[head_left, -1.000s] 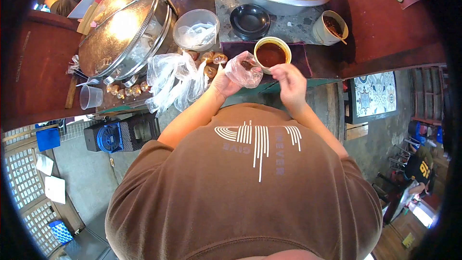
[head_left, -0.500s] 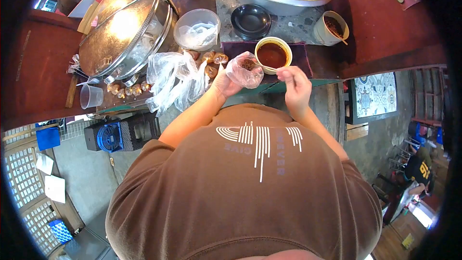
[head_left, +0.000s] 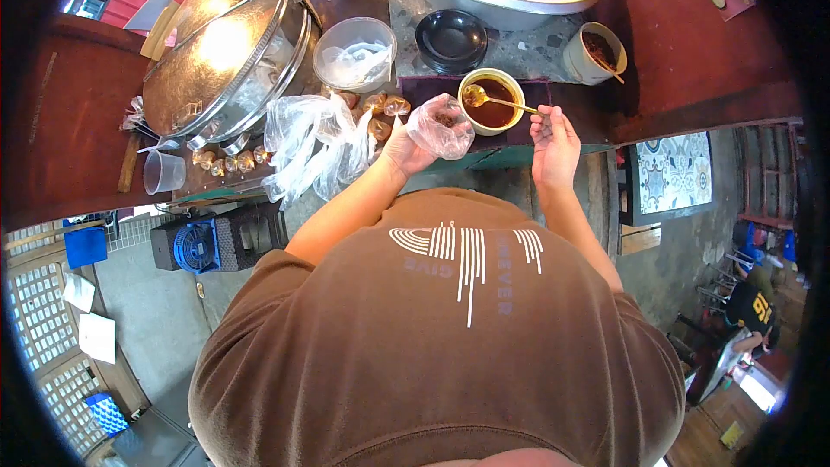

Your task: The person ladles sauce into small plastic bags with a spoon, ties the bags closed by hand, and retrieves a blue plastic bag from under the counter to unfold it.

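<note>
Spoon [head_left: 510, 105] over sauce [head_left: 500, 118]

The right hand [head_left: 556, 143] pinches the spoon's right end. The left hand [head_left: 406, 152] grips a bag [head_left: 451, 144] of dark food [head_left: 445, 120], just left of the sauce tub [head_left: 491, 131]. Beyond, black dishes [head_left: 450, 39] sit on the surface [head_left: 529, 47].

A clear plastic bag [head_left: 450, 140] is held with its mouth gathered open, some dark brown filling [head_left: 445, 120] being seen inside. Just beside it, at its two o'clock, a round cream-coloured tub [head_left: 491, 131] is set upright, partly filled with reddish-brown sauce [head_left: 495, 117]. A gold-coloured spoon [head_left: 510, 104] is held across the tub — its bowl is pointed toward nine o'clock, its handle carried over the rim toward four.
</note>
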Motion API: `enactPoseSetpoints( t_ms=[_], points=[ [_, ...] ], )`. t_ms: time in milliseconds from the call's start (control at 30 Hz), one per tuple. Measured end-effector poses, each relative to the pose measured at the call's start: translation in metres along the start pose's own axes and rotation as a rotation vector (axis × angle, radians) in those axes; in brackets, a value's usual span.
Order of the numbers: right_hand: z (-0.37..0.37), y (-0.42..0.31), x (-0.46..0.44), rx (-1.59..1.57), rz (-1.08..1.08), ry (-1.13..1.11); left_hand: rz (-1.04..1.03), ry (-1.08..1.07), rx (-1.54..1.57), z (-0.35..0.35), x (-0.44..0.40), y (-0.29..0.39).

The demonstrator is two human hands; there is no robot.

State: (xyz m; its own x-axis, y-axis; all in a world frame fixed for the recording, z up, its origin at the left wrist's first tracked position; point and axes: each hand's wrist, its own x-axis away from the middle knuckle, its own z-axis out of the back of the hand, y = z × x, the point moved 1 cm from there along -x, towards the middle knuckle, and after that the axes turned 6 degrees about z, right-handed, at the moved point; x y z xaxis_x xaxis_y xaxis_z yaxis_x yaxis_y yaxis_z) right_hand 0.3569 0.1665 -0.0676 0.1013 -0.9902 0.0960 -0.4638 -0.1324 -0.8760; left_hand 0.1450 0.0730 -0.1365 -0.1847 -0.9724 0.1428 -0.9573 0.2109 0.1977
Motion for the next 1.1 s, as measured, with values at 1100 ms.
enactPoseSetpoints(
  t_ms=[1100],
  points=[
    [0.027, 0.016, -0.014, 0.101, 0.039, 0.069, 0.014, -0.019, -0.010, 0.000, -0.002, 0.002]
  ],
)
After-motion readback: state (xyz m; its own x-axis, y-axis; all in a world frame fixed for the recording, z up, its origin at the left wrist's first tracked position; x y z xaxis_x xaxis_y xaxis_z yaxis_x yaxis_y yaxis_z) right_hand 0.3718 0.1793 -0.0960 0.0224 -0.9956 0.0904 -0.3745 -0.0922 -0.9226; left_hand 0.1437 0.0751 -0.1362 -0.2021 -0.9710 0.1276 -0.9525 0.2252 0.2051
